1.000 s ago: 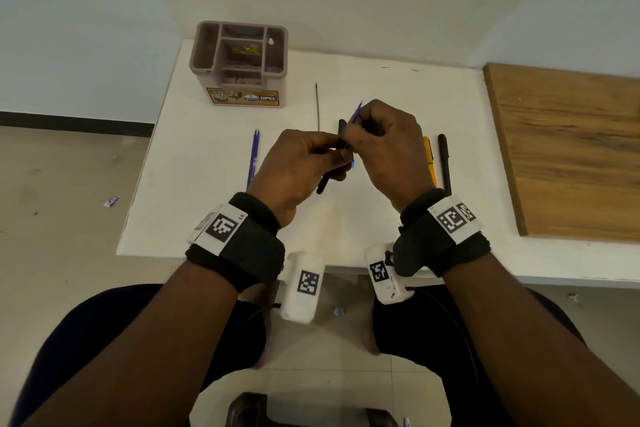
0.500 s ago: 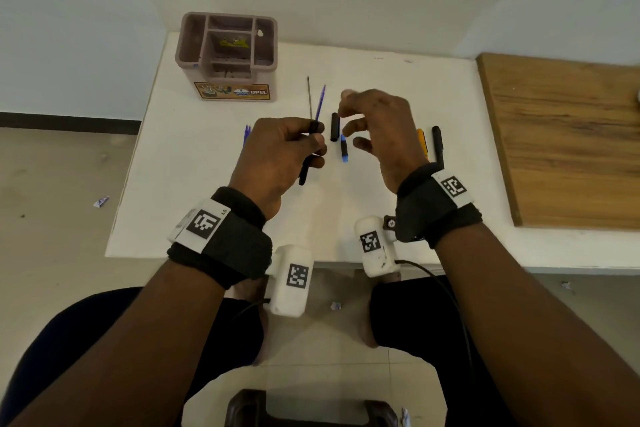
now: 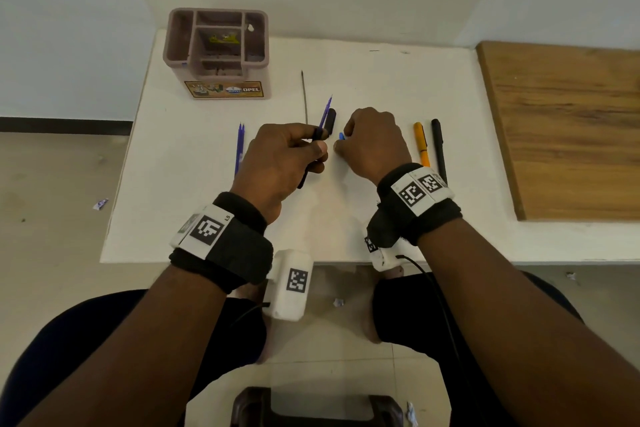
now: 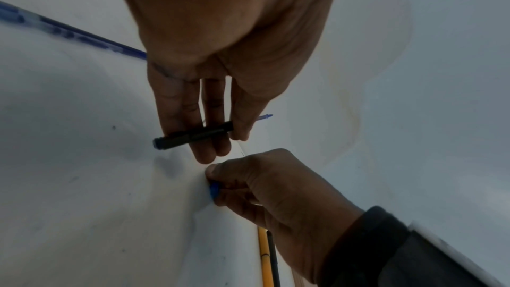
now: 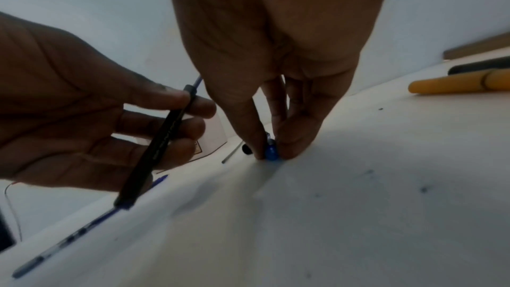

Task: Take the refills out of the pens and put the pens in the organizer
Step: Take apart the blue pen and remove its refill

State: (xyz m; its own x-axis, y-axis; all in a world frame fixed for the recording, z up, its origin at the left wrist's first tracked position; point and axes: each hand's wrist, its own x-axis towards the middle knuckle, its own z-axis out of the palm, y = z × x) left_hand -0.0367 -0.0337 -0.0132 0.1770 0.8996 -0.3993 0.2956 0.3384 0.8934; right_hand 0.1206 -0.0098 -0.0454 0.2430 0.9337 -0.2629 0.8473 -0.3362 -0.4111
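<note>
My left hand [image 3: 320, 144] grips a black pen barrel [image 3: 304, 177], held slanted just above the white table [image 3: 194, 204]; the barrel [image 4: 193, 135] lies across the fingers. My right hand [image 3: 341, 144] is down on the table and pinches a small blue pen piece [image 3: 341, 136] between thumb and fingertip [image 5: 255, 147]; the piece [image 5: 271, 151] touches the tabletop. A black cap [image 3: 330, 121] and a blue refill [image 3: 326, 112] lie just beyond the hands. The brown organizer [image 3: 216, 87] stands at the table's far left corner.
A thin grey refill [image 3: 304, 97] lies near the organizer and two blue refills [image 3: 239, 146] lie left of my left hand. An orange pen [image 3: 420, 144] and a black pen [image 3: 438, 146] lie right of my right hand. A wooden board [image 3: 561, 128] covers the right side.
The hands came apart after working on the pen together. The cap, blue piece and refill came to lie on the table. My right hand then dropped and pinched the blue piece.
</note>
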